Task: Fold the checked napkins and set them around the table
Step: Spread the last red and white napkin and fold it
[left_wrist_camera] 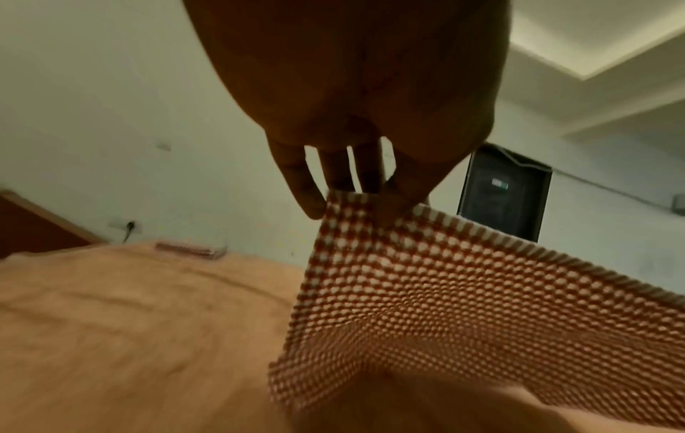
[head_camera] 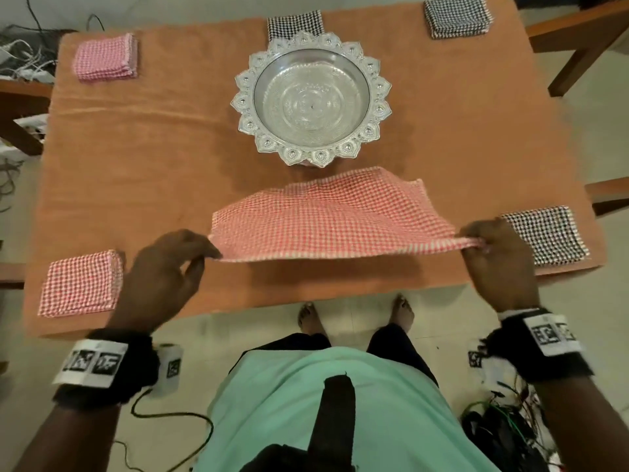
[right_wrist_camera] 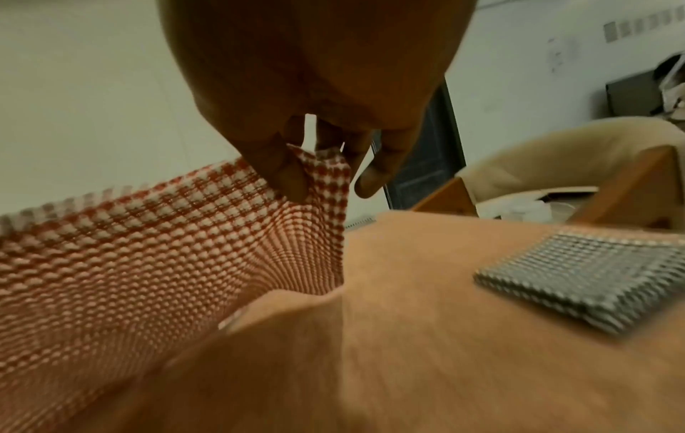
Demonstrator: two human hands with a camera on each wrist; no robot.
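Both hands stretch one red checked napkin point(head_camera: 326, 216) across the near table point(head_camera: 136, 172) edge.
I see its long axis running left to right, the far edge sagging toward the silver bowl point(head_camera: 311, 100). My left hand point(head_camera: 166, 267) and right hand point(head_camera: 493, 257) each pinch a near corner between thumb and fingertips, other fingers loose; I can't read the wristband markings.

Mint-green top point(head_camera: 316, 396), black trousers point(head_camera: 391, 345), bare feet, and fuzzy black wristbands point(head_camera: 102, 366) with seemingly coded white tags.

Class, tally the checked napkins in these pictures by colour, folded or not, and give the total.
Red-and-white napkins: 3 (folded, folded, unfolded one pinched by left hand and right hand)
Black-and-white napkins: 3 (folded)
Total: 6
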